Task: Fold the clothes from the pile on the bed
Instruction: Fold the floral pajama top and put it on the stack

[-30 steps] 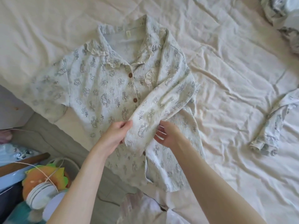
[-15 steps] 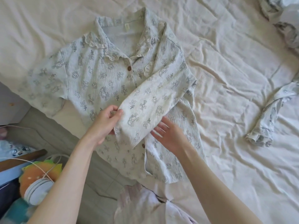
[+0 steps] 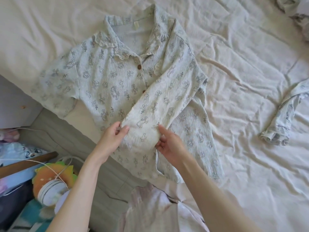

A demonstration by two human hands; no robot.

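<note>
Crinkled pale cotton, printed with small crosses and figures: pyjama shirt [image 3: 117, 84] spread face-up and buttoned on the bed [image 3: 250, 81], collar far beyond the fingertips, hem nearest the wrists and reaching over the mattress edge.

Left of the left fingers: 1 sleeve [image 3: 55, 84] lying flat and unfolded, well apart from either hand.

Left hand [image 3: 111, 139]: thumb and fingers pinched together on the cuff edge of the other sleeve [image 3: 160, 106], which lies diagonally across the shirt front.

Between both sets of fingers: the cuff end of that folded-over sleeve, stretched flat.

Right hand [image 3: 168, 144]: fingers spread slightly, forefinger tip on top of the cuff, thumb apparently curled under its near edge; cannot tell how firmly clamped.

Right of the right fingers, well apart: a crumpled matching garment [image 3: 280, 124], not yet folded. Farther right and beyond, at the top corner: more bunched clothes [image 3: 294, 12], also untouched.

Judged progress: early. Right side and 1 sleeve brought inward; left sleeve, left side and the bottom-to-collar fold remaining on this shirt, then at least 2 more pieces. No finished folded stack visible anywhere.
</note>
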